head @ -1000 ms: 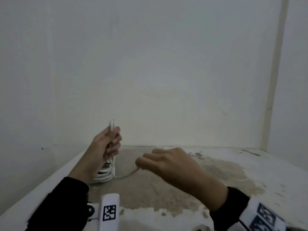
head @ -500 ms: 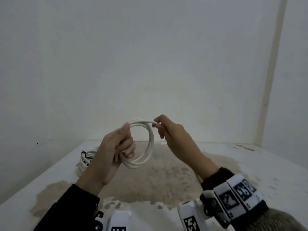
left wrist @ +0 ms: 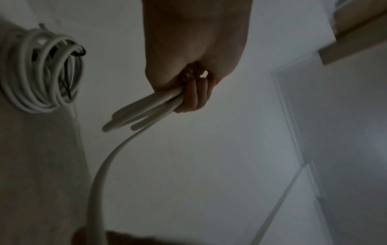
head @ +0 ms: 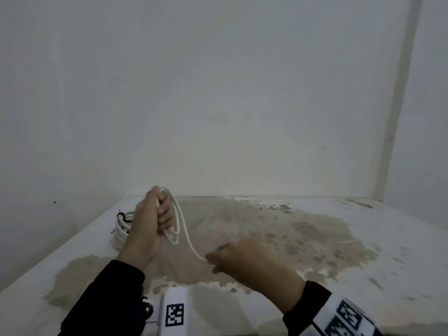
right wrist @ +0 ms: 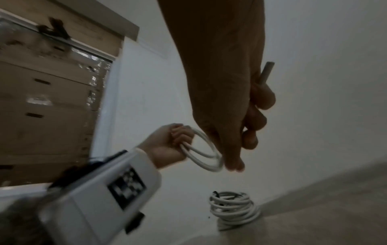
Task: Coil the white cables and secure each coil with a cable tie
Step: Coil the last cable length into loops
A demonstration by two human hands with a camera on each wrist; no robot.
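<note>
My left hand (head: 155, 219) is raised over the left of the table and grips the loops of a white cable (head: 178, 221); the wrist view shows the cable strands (left wrist: 146, 106) leaving my curled fingers. From those loops a loose run of cable slopes down to my right hand (head: 244, 259), which grips it near its free end (right wrist: 265, 73). The two loops (right wrist: 206, 155) hang beside my left hand (right wrist: 169, 145). A stack of finished white coils (head: 121, 230) tied with a black cable tie (head: 120, 215) lies on the table behind my left wrist.
The table (head: 315, 241) is white with a large worn brown patch, boxed in by a wall on the left, at the back and on the right. The coil stack (right wrist: 232, 207) sits close to the left wall. Wooden drawers (right wrist: 46, 102) show in the right wrist view.
My right hand has dropped from the top of the loop, down and toward me, drawing out a length of cable. The left hand has turned, so the loops now hang edge-on.
</note>
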